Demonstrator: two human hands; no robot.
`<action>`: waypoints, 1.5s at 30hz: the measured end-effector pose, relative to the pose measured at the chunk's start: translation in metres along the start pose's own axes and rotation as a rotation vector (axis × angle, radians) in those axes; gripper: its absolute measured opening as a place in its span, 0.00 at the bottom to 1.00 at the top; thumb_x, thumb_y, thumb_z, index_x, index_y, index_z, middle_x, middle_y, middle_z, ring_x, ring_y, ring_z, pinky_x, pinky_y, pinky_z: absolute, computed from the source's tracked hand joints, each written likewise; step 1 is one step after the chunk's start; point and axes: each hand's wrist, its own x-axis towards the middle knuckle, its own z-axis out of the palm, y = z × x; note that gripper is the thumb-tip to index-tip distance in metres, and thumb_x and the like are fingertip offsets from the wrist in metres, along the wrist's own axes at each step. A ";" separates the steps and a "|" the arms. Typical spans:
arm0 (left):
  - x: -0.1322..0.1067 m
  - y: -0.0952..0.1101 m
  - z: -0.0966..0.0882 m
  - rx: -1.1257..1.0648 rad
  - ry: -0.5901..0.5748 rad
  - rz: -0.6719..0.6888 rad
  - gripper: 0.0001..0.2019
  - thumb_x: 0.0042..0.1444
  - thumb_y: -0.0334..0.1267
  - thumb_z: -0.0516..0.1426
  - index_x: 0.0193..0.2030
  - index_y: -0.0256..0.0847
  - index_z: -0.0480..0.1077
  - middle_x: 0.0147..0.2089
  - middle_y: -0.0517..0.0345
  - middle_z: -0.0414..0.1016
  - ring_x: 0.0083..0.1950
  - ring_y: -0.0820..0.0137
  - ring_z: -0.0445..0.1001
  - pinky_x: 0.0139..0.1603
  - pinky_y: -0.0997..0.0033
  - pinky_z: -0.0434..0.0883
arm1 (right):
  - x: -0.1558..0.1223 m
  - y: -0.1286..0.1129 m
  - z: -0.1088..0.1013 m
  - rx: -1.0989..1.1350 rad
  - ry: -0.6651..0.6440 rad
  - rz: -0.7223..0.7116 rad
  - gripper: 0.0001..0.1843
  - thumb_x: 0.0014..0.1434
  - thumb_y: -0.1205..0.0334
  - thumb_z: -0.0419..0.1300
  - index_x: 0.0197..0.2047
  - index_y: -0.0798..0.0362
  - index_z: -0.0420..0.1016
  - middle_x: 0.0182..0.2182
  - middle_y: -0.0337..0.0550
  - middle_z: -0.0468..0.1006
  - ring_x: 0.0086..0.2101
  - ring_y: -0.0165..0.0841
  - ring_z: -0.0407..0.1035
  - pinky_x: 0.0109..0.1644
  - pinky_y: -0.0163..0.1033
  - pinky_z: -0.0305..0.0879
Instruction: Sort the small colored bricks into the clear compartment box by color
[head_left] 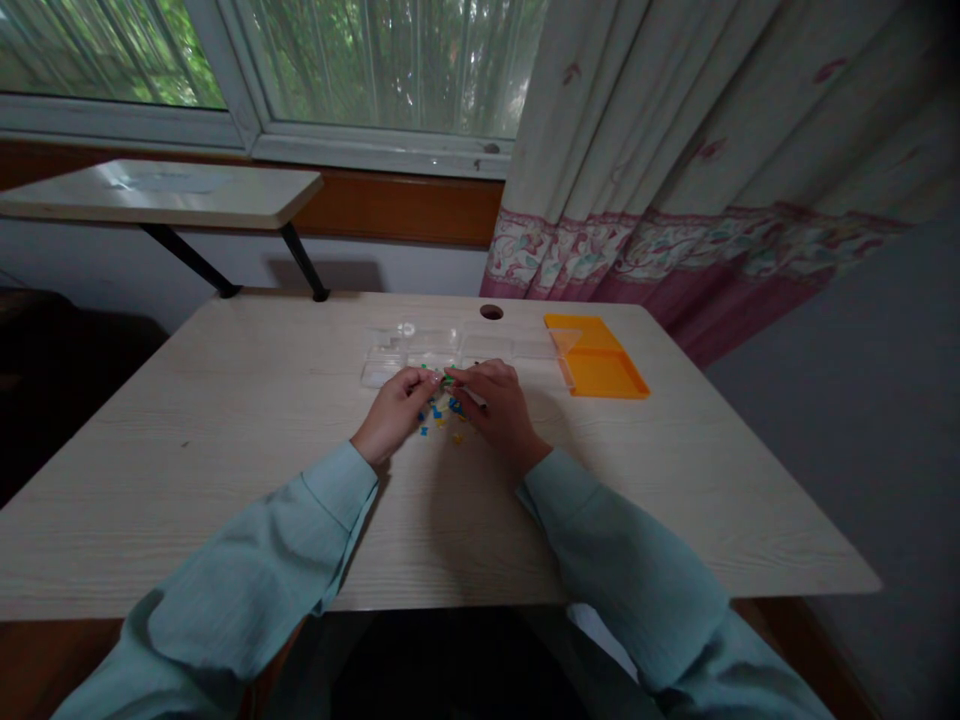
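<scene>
My left hand (400,405) and my right hand (501,403) meet above a small heap of tiny coloured pieces (437,411) on the table. The pieces are blue, yellow, green and whitish; their exact kind is too small to make out. Left thumb and fingertips are pinched together, close to a green piece (448,378). The right fingertips close in on the same spot from the other side. What either pinch holds is too small to name. Just behind the hands lies a clear plastic compartment box (461,345), partly hidden by them.
An orange tray (596,357) lies at the right, overlapped by the clear box's end. The pale wooden table (247,480) has a round cable hole (491,312) at the back. A raised shelf (172,195) on black legs stands back left. Curtains (637,150) hang behind the right side.
</scene>
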 end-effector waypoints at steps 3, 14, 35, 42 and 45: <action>-0.002 0.003 0.001 -0.002 -0.032 -0.010 0.19 0.55 0.54 0.60 0.38 0.37 0.73 0.35 0.56 0.74 0.35 0.72 0.69 0.35 0.73 0.67 | 0.000 -0.001 0.001 0.017 -0.020 -0.015 0.15 0.66 0.55 0.55 0.52 0.45 0.78 0.41 0.43 0.81 0.45 0.36 0.70 0.55 0.45 0.60; 0.002 -0.010 -0.002 0.162 -0.057 0.041 0.18 0.59 0.53 0.56 0.37 0.38 0.73 0.35 0.57 0.73 0.34 0.72 0.67 0.35 0.72 0.65 | 0.002 0.008 0.001 0.093 -0.010 -0.041 0.13 0.65 0.52 0.57 0.42 0.45 0.82 0.36 0.41 0.81 0.40 0.34 0.71 0.52 0.42 0.62; -0.008 0.005 -0.012 1.016 -0.445 0.566 0.14 0.54 0.49 0.64 0.42 0.43 0.74 0.45 0.51 0.70 0.50 0.60 0.65 0.53 0.60 0.63 | 0.002 0.056 -0.009 -0.135 0.090 0.126 0.15 0.65 0.52 0.56 0.38 0.49 0.82 0.34 0.42 0.81 0.40 0.37 0.69 0.48 0.45 0.58; -0.006 0.001 -0.009 1.049 -0.391 0.564 0.09 0.59 0.44 0.60 0.41 0.43 0.74 0.44 0.51 0.70 0.49 0.61 0.65 0.52 0.60 0.63 | 0.001 0.058 -0.006 -0.171 0.103 0.159 0.16 0.66 0.51 0.55 0.37 0.48 0.82 0.35 0.43 0.81 0.41 0.37 0.68 0.48 0.45 0.56; -0.006 0.000 -0.007 1.070 -0.336 0.560 0.07 0.60 0.41 0.58 0.43 0.43 0.73 0.44 0.51 0.70 0.50 0.60 0.65 0.53 0.59 0.63 | 0.001 0.058 -0.004 -0.187 0.105 0.166 0.16 0.65 0.51 0.55 0.37 0.49 0.81 0.35 0.43 0.81 0.41 0.37 0.67 0.49 0.44 0.56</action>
